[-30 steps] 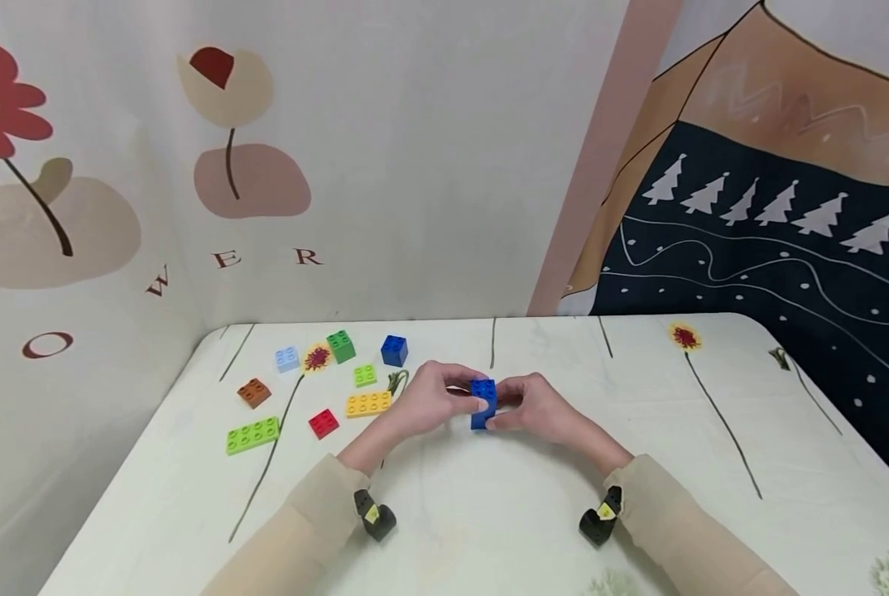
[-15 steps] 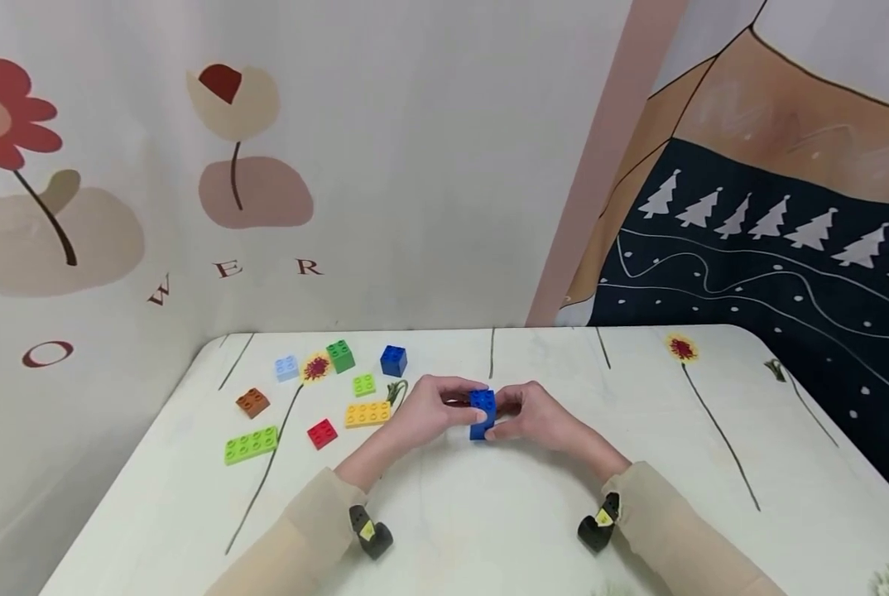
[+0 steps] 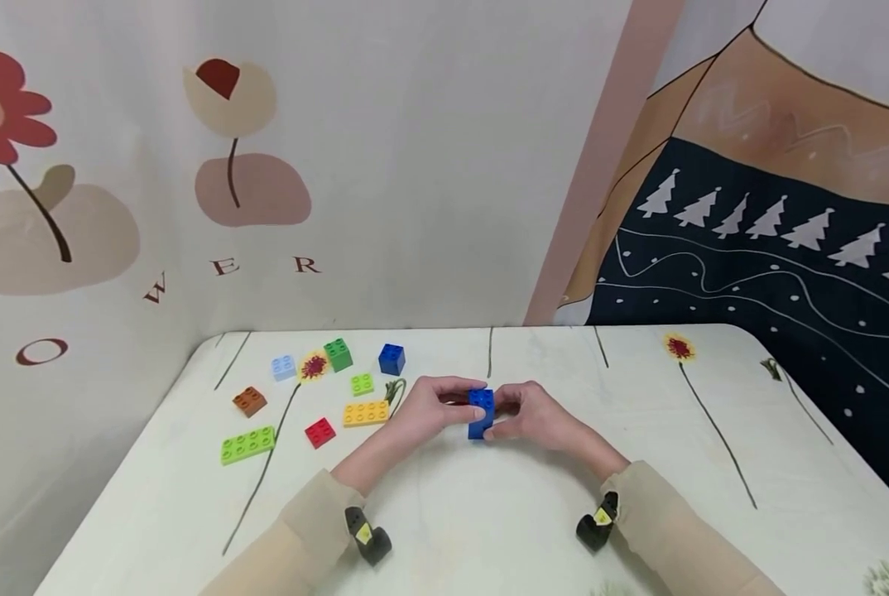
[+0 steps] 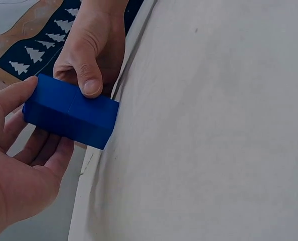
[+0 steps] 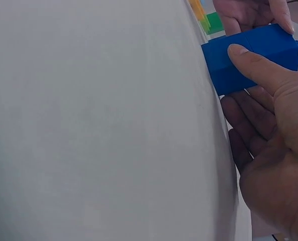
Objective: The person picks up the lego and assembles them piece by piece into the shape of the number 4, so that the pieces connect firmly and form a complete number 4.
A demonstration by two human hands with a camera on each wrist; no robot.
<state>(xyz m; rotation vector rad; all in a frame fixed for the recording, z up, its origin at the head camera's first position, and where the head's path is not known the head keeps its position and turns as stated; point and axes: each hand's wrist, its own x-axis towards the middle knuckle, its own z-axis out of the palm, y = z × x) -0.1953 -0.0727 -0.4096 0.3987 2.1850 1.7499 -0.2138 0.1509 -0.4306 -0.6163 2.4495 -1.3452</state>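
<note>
White flower-printed tablecloth (image 3: 482, 530); loose toy bricks (image 3: 366, 413) at left. At centre, left hand (image 3: 430, 407) pinches the upper brick of a blue two-brick stack (image 4: 71, 111), right hand (image 3: 537, 414) the lower. Judged step: seating the joint; next move calls for even, square pressure.

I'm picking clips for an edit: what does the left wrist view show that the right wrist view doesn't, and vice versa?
Left wrist only: white tree prints on a dark backdrop.
Right wrist only: parts of a green brick and a yellow-orange brick at the top edge.
Both: the left hand and right hand holding the stacked blue bricks, and white cloth.
</note>
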